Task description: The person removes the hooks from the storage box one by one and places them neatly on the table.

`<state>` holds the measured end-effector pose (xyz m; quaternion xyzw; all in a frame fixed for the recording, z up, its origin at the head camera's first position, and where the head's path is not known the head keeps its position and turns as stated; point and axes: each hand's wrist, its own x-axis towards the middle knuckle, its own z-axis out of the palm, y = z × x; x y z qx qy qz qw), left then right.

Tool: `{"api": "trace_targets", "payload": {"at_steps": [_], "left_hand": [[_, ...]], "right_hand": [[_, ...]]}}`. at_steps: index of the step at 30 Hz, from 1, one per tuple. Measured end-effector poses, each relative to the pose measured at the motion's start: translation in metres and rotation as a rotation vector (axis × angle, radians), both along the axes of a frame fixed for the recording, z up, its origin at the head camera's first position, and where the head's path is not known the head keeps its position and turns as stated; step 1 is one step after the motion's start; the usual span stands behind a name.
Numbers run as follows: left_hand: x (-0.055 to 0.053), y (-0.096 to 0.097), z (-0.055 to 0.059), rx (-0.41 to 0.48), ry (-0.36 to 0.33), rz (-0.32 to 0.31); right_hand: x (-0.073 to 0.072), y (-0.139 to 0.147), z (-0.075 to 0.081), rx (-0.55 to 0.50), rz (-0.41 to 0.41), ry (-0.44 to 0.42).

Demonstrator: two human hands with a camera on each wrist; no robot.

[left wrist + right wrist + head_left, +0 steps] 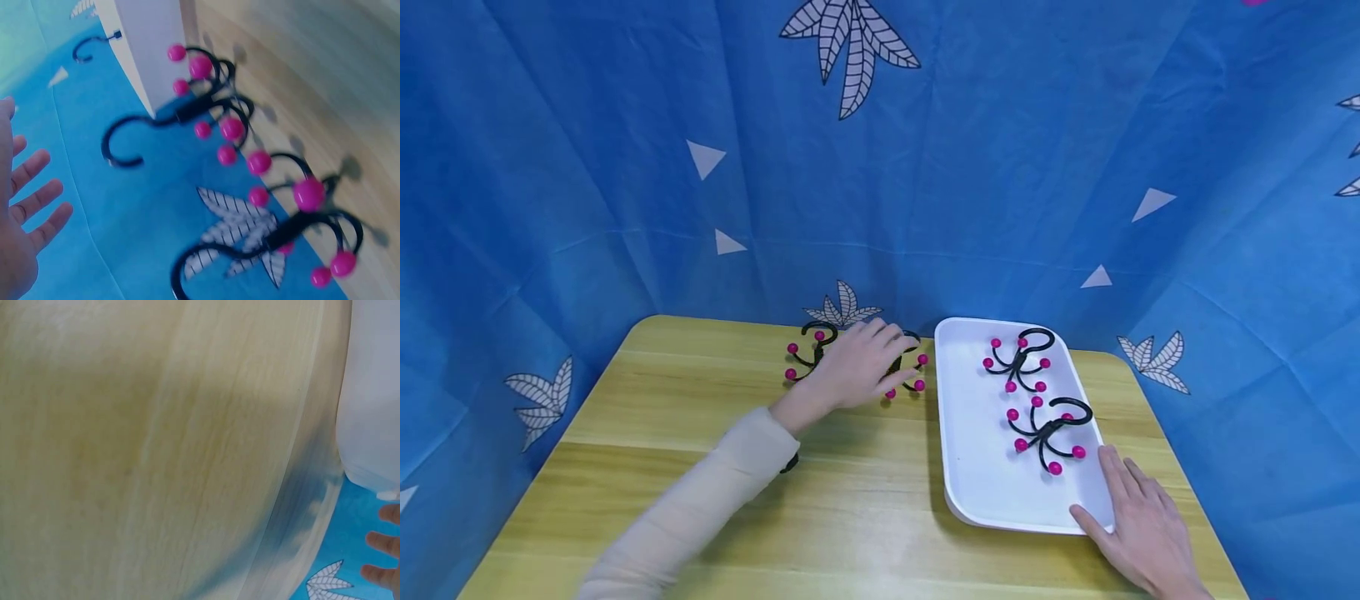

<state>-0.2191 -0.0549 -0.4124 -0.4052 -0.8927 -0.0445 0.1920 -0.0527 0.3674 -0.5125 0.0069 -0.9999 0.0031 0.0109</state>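
Note:
My left hand (853,362) is over two black hooks with pink ball-tipped prongs near the table's back edge, its fingers extended. Part of the left hook (818,354) and part of the right hook (895,364) are hidden under it. In the left wrist view a gap shows between the hand (28,219) and both hooks, the nearer hook (287,231) and the farther hook (197,109). At the white tray's (958,467) front right corner rests my right hand (1138,517), fingers straight. Two similar hooks lie inside, a back hook (1017,361) and a front hook (1050,429).
The light wooden table (865,517) carries the tray on its right side. Behind and beside it hangs a blue cloth (925,183) with leaf and triangle prints. A small black object (790,464) shows under the left sleeve (700,508).

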Motion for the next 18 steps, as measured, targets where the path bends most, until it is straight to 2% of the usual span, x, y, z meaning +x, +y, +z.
{"api": "trace_targets", "payload": {"at_steps": [4,8,18], "left_hand": [[0.006,0.021,-0.004,-0.01,-0.028,-0.029],[0.008,0.043,-0.01,-0.032,-0.014,-0.046],[0.013,0.087,-0.008,-0.109,0.005,-0.082]], "right_hand": [[0.0,0.0,0.0,0.004,0.0,-0.008],[-0.001,0.0,0.0,0.004,-0.001,-0.011],[-0.001,-0.001,-0.003,-0.005,-0.007,-0.009]]}}
